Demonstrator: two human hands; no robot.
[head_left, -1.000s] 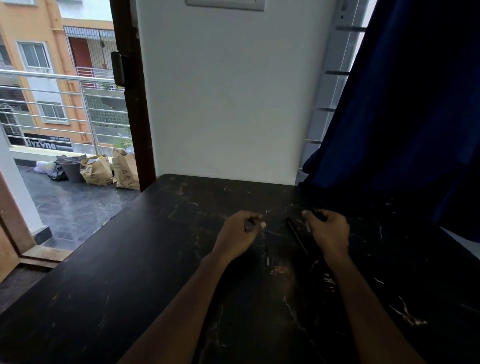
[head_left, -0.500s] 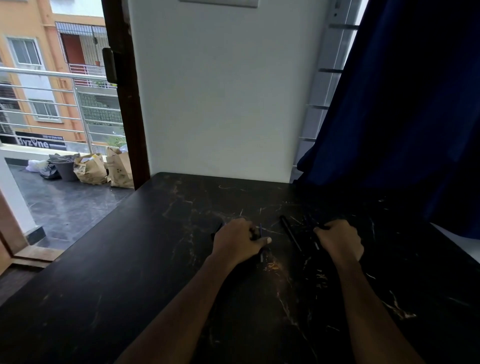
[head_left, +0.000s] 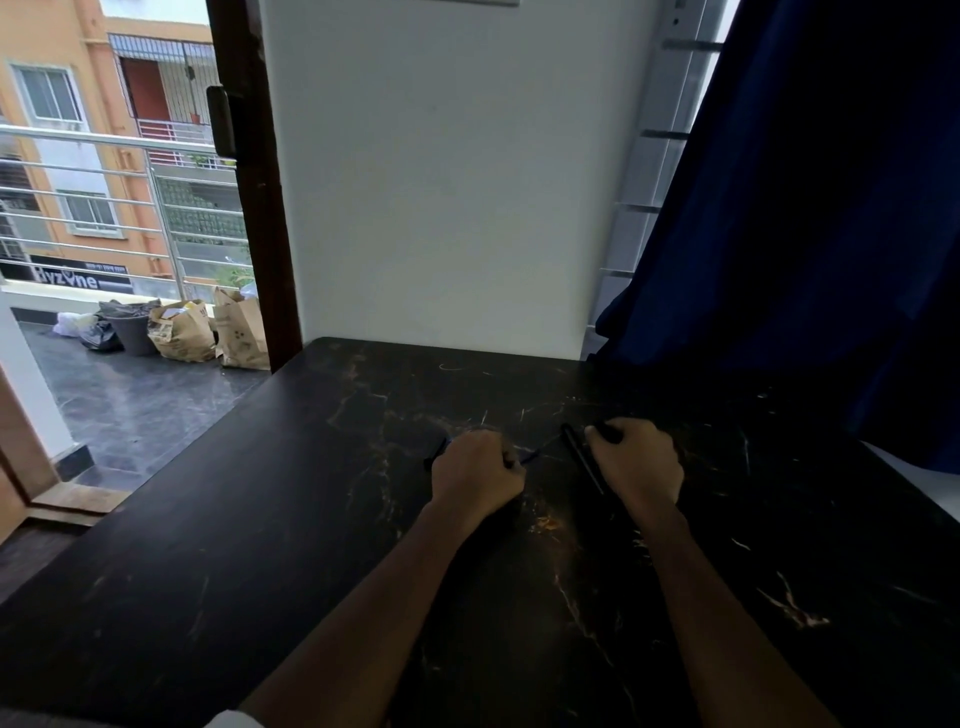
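Both hands rest on a black marble-patterned table (head_left: 260, 545). My left hand (head_left: 475, 473) is curled round a thin dark pen-like stick whose ends poke out on both sides, left end (head_left: 435, 457). My right hand (head_left: 639, 462) is curled round a small dark object (head_left: 605, 432) that shows at its knuckles. A long black stick (head_left: 582, 462) lies on the table between the two hands, just left of my right hand. All these dark things are hard to make out against the dark top.
A white wall (head_left: 441, 182) stands behind the table's far edge. A dark blue curtain (head_left: 805, 208) hangs at the right, over the table's far right corner. At left an open door shows a balcony with paper bags (head_left: 208, 332) and a railing.
Both hands have drawn slightly back toward me and curled tighter. The left hand's fingertip no longer sticks out; a thin stick now shows on both sides of it.
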